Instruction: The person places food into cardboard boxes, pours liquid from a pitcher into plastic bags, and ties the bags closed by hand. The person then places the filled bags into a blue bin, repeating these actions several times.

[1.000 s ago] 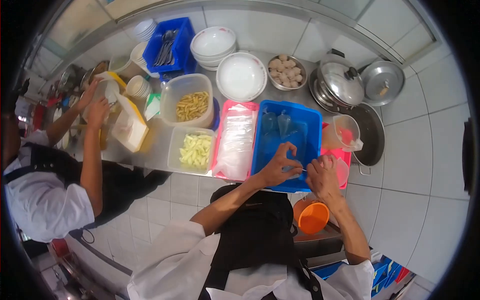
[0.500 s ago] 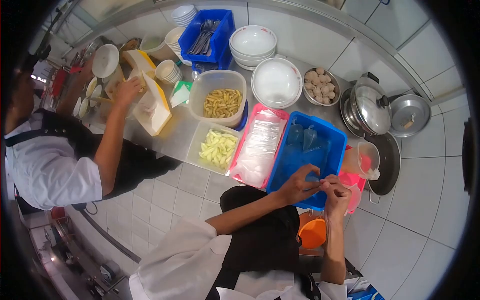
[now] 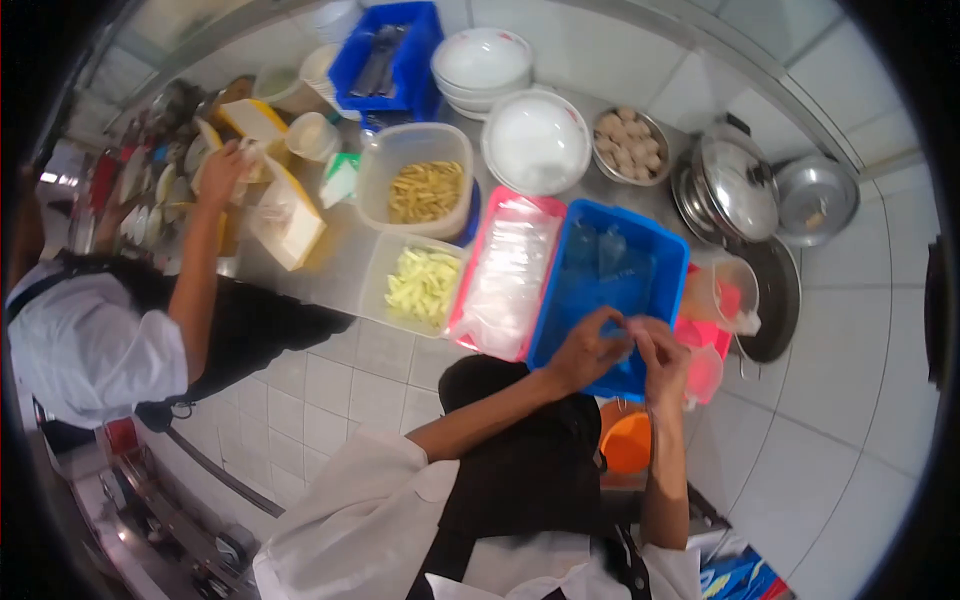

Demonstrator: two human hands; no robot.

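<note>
Over the near end of a blue tub [image 3: 540, 340], my left hand [image 3: 588, 352] and my right hand [image 3: 660, 358] meet with fingertips pinched together. Between them is what looks like the top of a small clear plastic bag [image 3: 622, 350], mostly covered by my fingers and blurred. Knotted clear bags [image 3: 610, 250] lie at the far end of the tub. Just left of it, a pink tray [image 3: 462, 318] holds a stack of flat clear plastic bags [image 3: 512, 270].
Tubs of brown pickles [image 3: 425, 192] and pale cut vegetables [image 3: 422, 285] stand left. Behind are white bowls [image 3: 537, 142], a bowl of meatballs [image 3: 630, 145] and a lidded pot [image 3: 738, 190]. A clear jug [image 3: 735, 295] stands right. A co-worker [image 3: 110, 340] handles food at far left.
The view has shifted slightly, so the counter sits a little higher and further left. My hands stay pinched together over the tub, fingers slightly rearranged. The co-worker's hand has moved left.
</note>
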